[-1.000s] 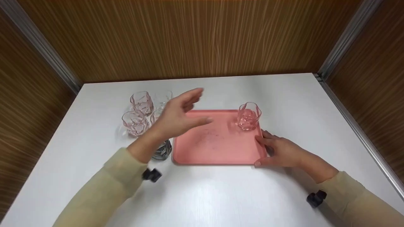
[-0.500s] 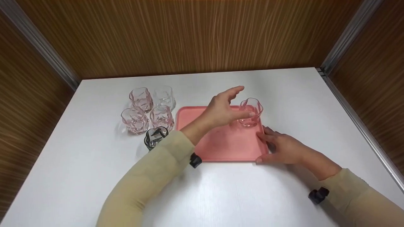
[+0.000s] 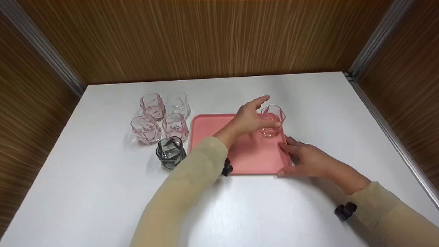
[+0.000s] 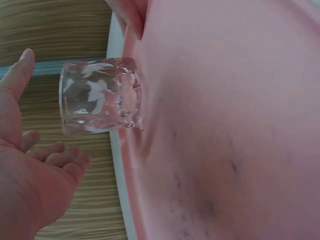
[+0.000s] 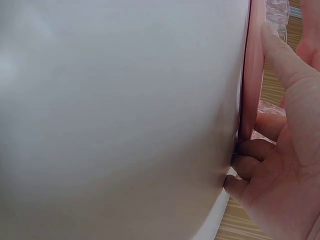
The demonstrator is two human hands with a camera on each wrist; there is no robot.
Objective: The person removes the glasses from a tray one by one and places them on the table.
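Hands (image 3: 252, 118) at tray (image 3: 205, 125); five glasses (image 3: 161, 123) left, well apart

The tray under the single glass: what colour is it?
Pink; the tray shows best in the head view.
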